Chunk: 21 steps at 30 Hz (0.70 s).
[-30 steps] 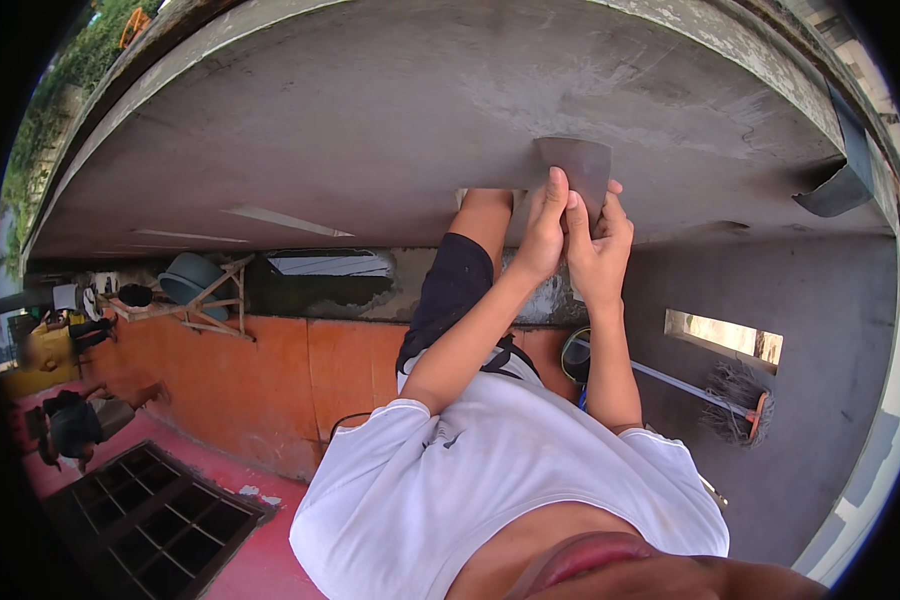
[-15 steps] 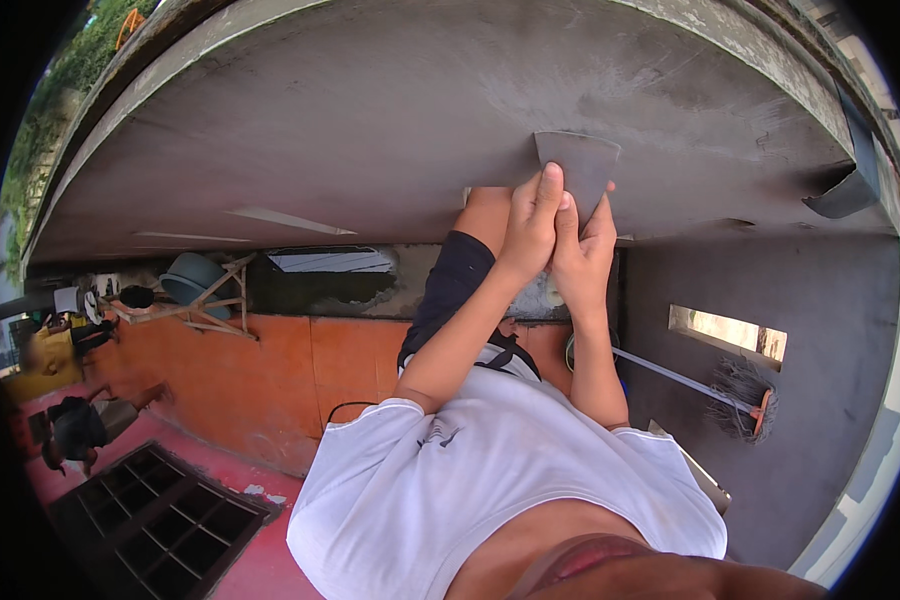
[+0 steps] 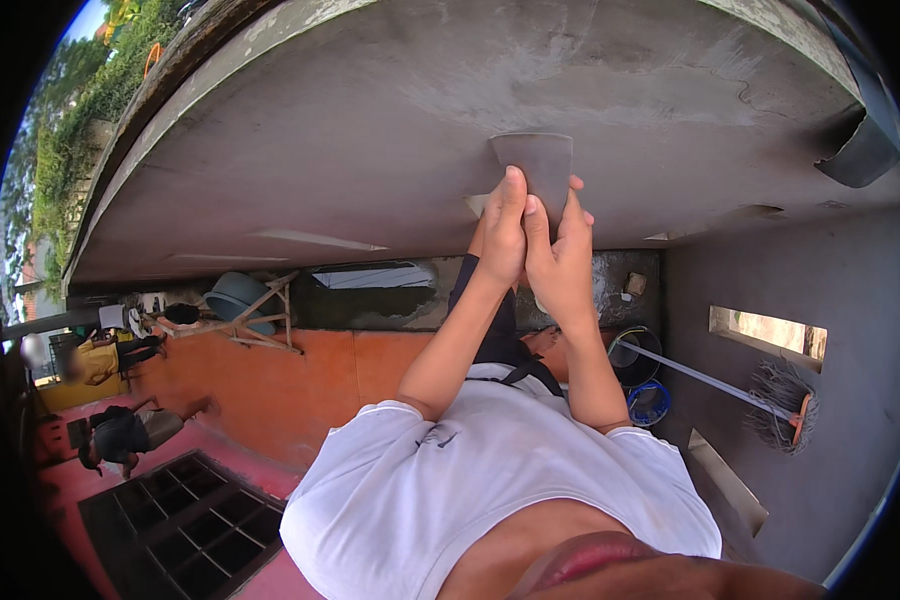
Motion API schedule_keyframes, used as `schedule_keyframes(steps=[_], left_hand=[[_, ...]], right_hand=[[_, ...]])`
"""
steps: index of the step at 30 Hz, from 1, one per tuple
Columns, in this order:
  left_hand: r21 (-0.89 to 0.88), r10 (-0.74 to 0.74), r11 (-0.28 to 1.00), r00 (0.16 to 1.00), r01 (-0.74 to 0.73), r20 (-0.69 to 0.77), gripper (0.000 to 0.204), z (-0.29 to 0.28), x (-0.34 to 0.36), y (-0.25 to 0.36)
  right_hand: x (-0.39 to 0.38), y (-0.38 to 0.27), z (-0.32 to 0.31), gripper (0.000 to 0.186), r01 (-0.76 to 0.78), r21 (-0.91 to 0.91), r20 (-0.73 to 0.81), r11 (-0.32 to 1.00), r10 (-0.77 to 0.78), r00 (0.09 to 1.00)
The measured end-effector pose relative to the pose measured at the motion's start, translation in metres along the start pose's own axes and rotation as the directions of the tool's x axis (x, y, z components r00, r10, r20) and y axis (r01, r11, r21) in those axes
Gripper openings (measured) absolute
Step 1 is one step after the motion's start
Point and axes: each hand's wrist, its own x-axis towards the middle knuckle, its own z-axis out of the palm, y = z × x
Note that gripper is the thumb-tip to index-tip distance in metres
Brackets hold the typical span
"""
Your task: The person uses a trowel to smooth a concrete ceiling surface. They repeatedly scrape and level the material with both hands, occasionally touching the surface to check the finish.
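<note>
A flat grey scraper blade (image 3: 532, 158) lies against the broad grey plastered surface (image 3: 360, 120) at the upper middle of the head view, its wide edge upward. My left hand (image 3: 500, 225) is closed on it, thumb along its face. My right hand (image 3: 560, 250) grips it from the right side, thumb beside the left one and fingertips curled round the far edge. The handle is hidden by my hands. Pale streaks mark the surface just above the blade.
A mop (image 3: 778, 405) leans by the right wall (image 3: 850, 300), near buckets (image 3: 648, 403). A dark curved piece (image 3: 850, 160) hangs at the upper right. Leftward are a tub (image 3: 232, 295) on a wooden stand (image 3: 288, 335), two people (image 3: 145, 432) (image 3: 105, 360) and a dark grid panel (image 3: 185, 520).
Both hands and the scraper have moved leftward along the grey surface. The view has shifted, so the wall openings and tub appear farther right and more greenery shows at the upper left.
</note>
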Motion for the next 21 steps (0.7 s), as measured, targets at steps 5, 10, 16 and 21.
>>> schedule_keyframes(steps=[5, 10, 16, 21], left_hand=[[-0.027, 0.026, 0.999, 0.999, -0.027, -0.028, 0.065, 0.002, 0.0, -0.004], [0.028, 0.124, 0.992, 0.99, -0.123, -0.063, 0.061, 0.001, 0.006, 0.002], [0.073, 0.004, 0.997, 0.999, 0.0, -0.046, 0.063, -0.009, 0.0, 0.017], [0.032, 0.082, 0.996, 0.997, -0.082, -0.006, 0.059, -0.012, 0.009, 0.034]], right_hand=[[0.002, 0.005, -0.002, 0.047, 0.08, 0.004, 0.014, 0.997, -0.08, 0.997], [0.008, 0.006, 0.005, 0.048, 0.037, 0.038, 0.02, 0.999, -0.038, 0.999], [0.002, 0.0, 0.022, 0.045, 0.118, 0.014, -0.03, 0.993, -0.118, 0.993], [0.011, -0.021, 0.022, 0.043, 0.108, 0.039, 0.043, 0.993, -0.11, 0.993]])
